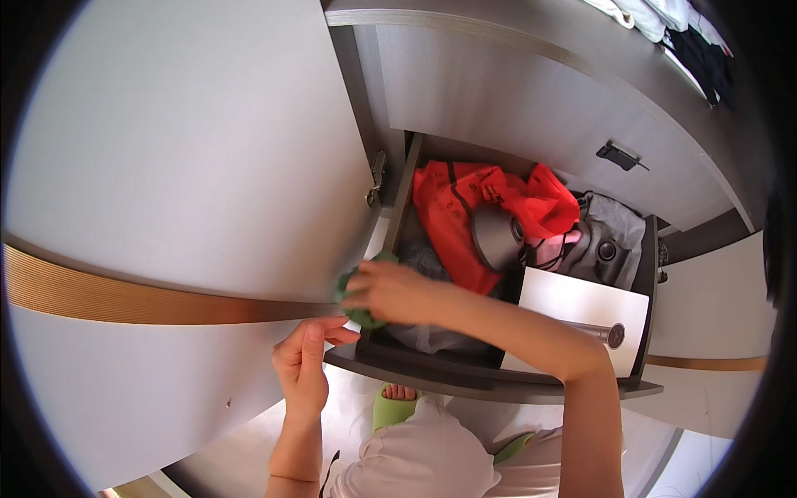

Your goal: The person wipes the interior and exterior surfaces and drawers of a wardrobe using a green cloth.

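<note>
My right hand (389, 291) reaches left across an open dark wooden drawer (498, 391) and holds a green cloth (373, 317) at the edge of the white cabinet door (187, 155). Part of the cloth is blurred and hidden behind the fingers. Just below it, my left hand (305, 352) is by the door's edge, fingers bent and apart, with nothing seen in it. The drawer holds a red bag (445, 218), a dark grey cone-shaped piece (496, 238), a white box lid or tray (579, 302) with a grey cylindrical device (613, 335), and grey fabric (613, 218).
Metal hinges (376, 177) join the cabinet side at the left door. A closed drawer front (529, 93) with a black fitting (621, 156) lies above the open drawer. Folded clothes (691, 50) lie at the top right. Another white door (710, 311) stands at the right.
</note>
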{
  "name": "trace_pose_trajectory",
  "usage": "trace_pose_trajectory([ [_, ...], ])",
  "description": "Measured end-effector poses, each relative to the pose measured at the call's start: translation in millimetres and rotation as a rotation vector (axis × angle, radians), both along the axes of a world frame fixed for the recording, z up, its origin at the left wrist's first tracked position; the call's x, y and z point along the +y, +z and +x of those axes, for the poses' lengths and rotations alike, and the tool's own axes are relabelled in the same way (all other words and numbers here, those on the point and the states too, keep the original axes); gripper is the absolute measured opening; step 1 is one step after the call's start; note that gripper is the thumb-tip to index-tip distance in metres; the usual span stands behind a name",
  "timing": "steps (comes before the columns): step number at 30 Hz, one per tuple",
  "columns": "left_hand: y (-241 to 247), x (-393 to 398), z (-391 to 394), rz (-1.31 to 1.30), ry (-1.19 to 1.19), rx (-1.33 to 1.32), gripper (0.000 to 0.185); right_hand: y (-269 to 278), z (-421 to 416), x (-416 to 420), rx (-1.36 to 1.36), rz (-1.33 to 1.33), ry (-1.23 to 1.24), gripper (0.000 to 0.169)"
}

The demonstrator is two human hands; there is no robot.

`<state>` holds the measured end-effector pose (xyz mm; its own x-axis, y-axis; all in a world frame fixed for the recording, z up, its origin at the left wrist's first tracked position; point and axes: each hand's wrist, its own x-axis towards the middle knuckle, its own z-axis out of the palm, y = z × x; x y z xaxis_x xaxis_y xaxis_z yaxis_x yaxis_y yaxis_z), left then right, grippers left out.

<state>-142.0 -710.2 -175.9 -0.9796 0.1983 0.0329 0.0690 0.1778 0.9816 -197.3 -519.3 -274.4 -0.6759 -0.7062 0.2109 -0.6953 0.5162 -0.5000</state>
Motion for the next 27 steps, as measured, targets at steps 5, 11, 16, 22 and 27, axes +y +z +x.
trace_pose_trajectory([
  [5,-4.3,8.1,-1.1,-0.051,0.013,0.032,0.041,19.6,54.1,-8.7,-0.209,-0.102,0.039,0.021],
  [11,-7.0,33.1,4.2,-0.093,-0.185,0.03,0.031,51.8,123.7,65.3,-0.186,0.234,0.069,0.005],
  [16,1.4,83.5,10.8,-0.408,-0.664,0.31,0.026,73.7,179.2,119.2,-0.257,0.446,-0.017,0.01],
  [22,10.9,131.6,28.1,-0.596,-0.96,0.559,0.034,88.0,240.0,171.6,-0.422,0.406,-0.218,0.032],
  [27,13.8,169.8,46.2,-0.725,-1.121,0.719,0.044,93.1,300.0,218.1,-0.574,0.369,-0.438,0.036],
])
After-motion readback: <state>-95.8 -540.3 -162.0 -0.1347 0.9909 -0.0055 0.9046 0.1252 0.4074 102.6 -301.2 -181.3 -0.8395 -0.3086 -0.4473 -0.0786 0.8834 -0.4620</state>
